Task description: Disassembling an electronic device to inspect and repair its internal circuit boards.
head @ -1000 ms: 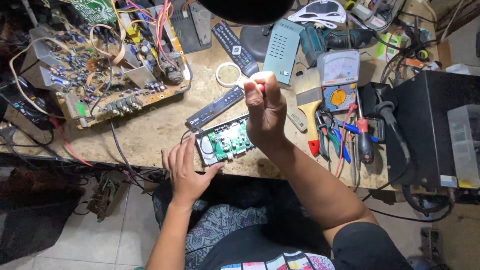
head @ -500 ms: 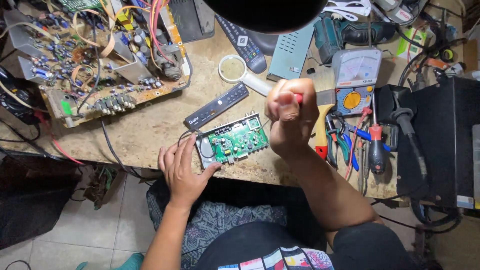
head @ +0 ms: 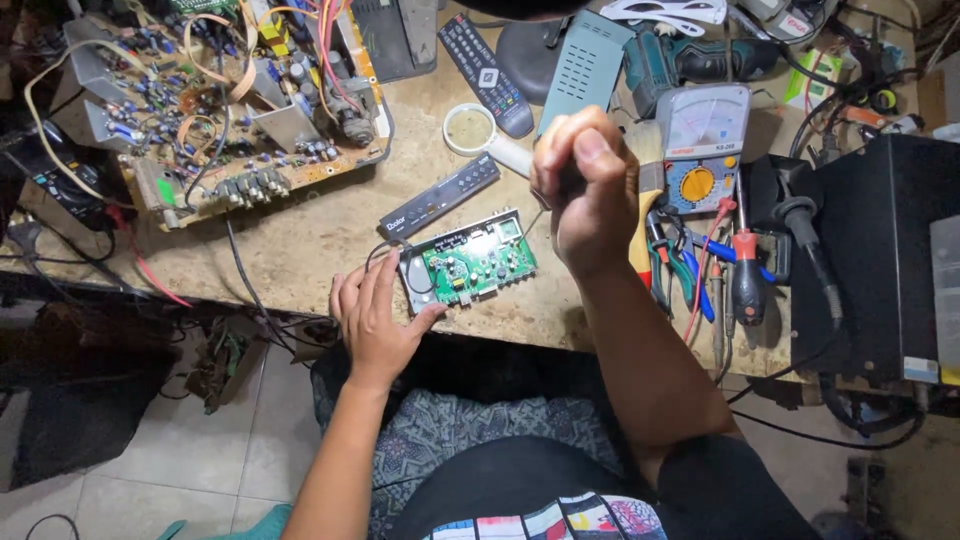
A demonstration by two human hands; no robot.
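Left hand point(head: 375, 320) flat & open, steadying one small green circuit board point(head: 470, 265) in its metal tray point(head: 413, 287); right hand point(head: 590, 190) fisted on a thin tool, w/ one magnifier point(head: 470, 128) near.

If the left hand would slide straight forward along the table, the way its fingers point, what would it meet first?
The left hand already touches the small green circuit board in its grey metal frame with the thumb. Straight beyond the fingertips lies the long black plastic front panel, probably met next, though depth is unclear.
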